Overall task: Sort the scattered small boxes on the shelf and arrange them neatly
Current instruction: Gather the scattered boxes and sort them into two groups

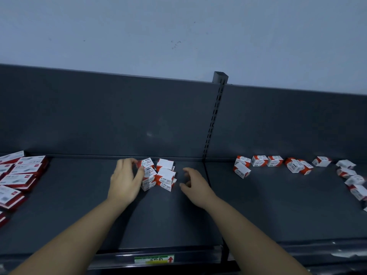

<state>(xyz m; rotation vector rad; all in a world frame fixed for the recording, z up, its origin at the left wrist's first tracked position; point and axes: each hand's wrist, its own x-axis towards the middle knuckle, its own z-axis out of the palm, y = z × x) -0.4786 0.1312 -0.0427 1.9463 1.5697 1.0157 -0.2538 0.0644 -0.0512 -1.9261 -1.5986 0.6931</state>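
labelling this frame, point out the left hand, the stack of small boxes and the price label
left hand point(124, 181): head view, back of the hand
stack of small boxes point(166, 173): head view, top of a front box
price label point(154, 259): head view, green strip

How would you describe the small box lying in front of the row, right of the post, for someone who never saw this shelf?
Find the slotted post dividing the shelf. Right of its foot, a row of red-and-white boxes runs along the back. The box lies at the left end, tilted, in front of the row rather than in it.
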